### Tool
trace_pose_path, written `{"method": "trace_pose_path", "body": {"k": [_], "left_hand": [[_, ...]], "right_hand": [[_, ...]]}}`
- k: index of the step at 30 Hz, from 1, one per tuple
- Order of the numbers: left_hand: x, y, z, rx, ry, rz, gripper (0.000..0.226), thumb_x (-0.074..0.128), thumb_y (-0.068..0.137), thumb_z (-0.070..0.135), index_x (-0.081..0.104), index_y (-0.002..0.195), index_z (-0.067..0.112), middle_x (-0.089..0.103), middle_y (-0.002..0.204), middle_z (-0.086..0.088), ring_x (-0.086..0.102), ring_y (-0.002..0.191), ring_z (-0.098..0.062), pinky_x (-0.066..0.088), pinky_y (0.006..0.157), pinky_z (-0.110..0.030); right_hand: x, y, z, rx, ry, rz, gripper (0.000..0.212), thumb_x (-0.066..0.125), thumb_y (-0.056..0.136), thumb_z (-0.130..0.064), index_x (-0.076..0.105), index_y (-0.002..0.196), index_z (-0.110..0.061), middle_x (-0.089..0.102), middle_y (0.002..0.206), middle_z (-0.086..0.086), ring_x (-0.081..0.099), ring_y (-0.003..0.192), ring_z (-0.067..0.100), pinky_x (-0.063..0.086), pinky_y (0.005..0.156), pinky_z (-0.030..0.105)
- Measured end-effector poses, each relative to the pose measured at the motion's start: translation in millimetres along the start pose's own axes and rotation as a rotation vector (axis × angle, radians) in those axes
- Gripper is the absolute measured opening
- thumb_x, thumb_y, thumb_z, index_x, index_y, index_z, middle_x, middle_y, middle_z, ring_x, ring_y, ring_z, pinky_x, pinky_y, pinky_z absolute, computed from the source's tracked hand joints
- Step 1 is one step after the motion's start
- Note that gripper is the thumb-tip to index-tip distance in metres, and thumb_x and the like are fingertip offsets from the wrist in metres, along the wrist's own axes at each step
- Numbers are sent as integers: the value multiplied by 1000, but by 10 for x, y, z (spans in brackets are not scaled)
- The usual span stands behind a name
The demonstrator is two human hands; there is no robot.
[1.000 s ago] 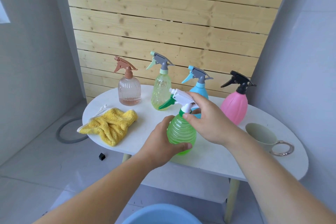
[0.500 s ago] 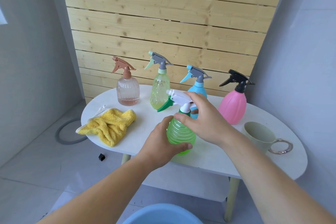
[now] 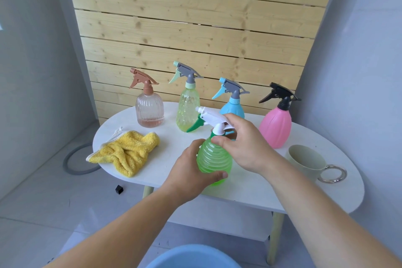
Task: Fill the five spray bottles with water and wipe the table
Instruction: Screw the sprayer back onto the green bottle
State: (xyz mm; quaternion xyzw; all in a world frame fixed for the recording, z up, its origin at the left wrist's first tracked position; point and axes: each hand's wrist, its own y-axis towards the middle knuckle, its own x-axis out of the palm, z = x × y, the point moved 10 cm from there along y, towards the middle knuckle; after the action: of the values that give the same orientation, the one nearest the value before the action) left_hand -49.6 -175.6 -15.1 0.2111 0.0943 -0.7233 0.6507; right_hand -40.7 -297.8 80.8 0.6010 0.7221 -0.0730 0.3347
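Left grip (image 3: 191, 173) round near-edge green bottle (image 3: 214, 159)

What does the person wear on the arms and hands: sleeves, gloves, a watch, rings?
Nothing visible. The left hand and the right hand are bare, with no gloves and no rings on the fingers that show. Both forearms are bare to the picture's edge: no sleeve, watch or bracelet.

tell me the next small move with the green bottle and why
Probably twist the white spray head off: the left hand grips the green bottle on the table, the right hand pinches its neck, and with the head on it cannot be filled.
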Motion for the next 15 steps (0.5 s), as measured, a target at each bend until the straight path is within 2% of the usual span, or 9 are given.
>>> {"method": "trace_pose_path", "body": {"k": [2, 5, 7, 12, 15], "left_hand": [[-9, 3, 0, -3, 1, 5, 75, 92, 65, 44, 49, 126, 44, 66, 114, 16, 63, 107, -5, 56, 92, -39], [11, 8, -13, -13, 12, -25, 76, 93, 68, 38, 46, 127, 42, 66, 112, 16, 64, 105, -4, 56, 91, -37], [32, 11, -18, -19, 32, -49, 77, 92, 69, 33, 44, 128, 42, 65, 110, 17, 64, 103, -3, 56, 89, -36], [16, 8, 9, 7, 74, -20, 70, 89, 70, 34, 46, 125, 41, 67, 105, 16, 64, 97, -2, 56, 83, -31], [6, -2, 34, 2, 76, -3, 69, 89, 71, 34, 48, 126, 39, 68, 103, 17, 64, 94, -1, 55, 79, -26]], "right_hand": [[3, -1, 14, 9, 4, 8, 22, 71, 86, -20, 56, 88, -36, 65, 95, -17, 65, 96, 10, 52, 92, 44], [3, -16, 80, 41, 92, -56, 23, 68, 88, -11, 62, 108, -22, 72, 108, -10, 67, 105, 9, 51, 98, 45], [-9, -31, 126, 61, 139, -69, 29, 65, 88, -6, 62, 114, -17, 73, 111, -2, 67, 110, 14, 49, 102, 49], [-10, -6, 171, 61, 159, 10, 27, 68, 78, -18, 65, 104, -21, 74, 102, 5, 67, 102, 31, 47, 97, 57], [-6, -15, 209, 74, 187, 46, 25, 69, 81, -17, 63, 103, -25, 75, 101, -1, 68, 99, 26, 49, 96, 54]]}}
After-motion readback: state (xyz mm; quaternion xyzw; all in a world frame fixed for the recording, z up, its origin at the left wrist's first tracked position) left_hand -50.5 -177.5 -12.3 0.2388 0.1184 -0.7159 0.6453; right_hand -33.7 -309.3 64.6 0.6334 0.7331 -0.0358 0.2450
